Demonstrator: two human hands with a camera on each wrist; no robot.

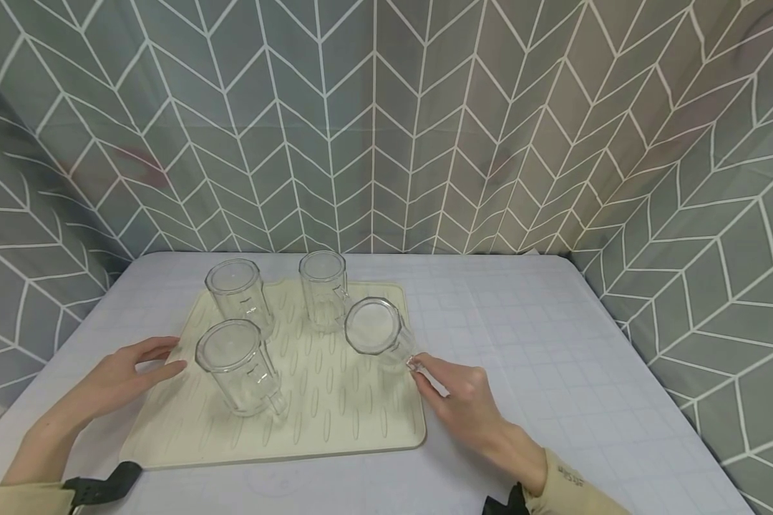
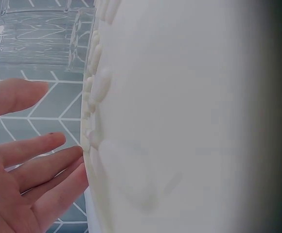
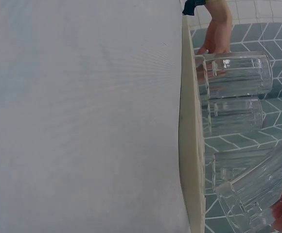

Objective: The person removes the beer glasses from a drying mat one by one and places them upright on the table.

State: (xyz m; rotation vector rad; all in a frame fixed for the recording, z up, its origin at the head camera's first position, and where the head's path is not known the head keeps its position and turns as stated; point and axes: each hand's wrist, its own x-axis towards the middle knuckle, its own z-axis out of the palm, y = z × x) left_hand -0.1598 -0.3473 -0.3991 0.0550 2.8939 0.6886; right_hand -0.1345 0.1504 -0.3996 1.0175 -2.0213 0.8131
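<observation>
My right hand (image 1: 467, 406) pinches the handle of a clear glass mug (image 1: 375, 326) above the right side of a cream ribbed drying mat (image 1: 277, 440). That mug (image 3: 255, 187) leans at an angle in the right wrist view. My left hand (image 1: 117, 379) rests at the mat's left edge, fingers loosely extended and holding nothing; its fingertips meet the edge in the left wrist view. Nearest to it stands a front-left glass mug (image 1: 235, 368). Behind are a back-left glass mug (image 1: 237, 290) and a back-middle glass mug (image 1: 324, 290), both upright on the mat.
A white table (image 1: 522, 343) extends around the mat, widest on the right. Grey curtains (image 1: 386, 129) with white chevron lines enclose its back and sides. Black wrist straps (image 1: 103, 486) sit by both sleeves.
</observation>
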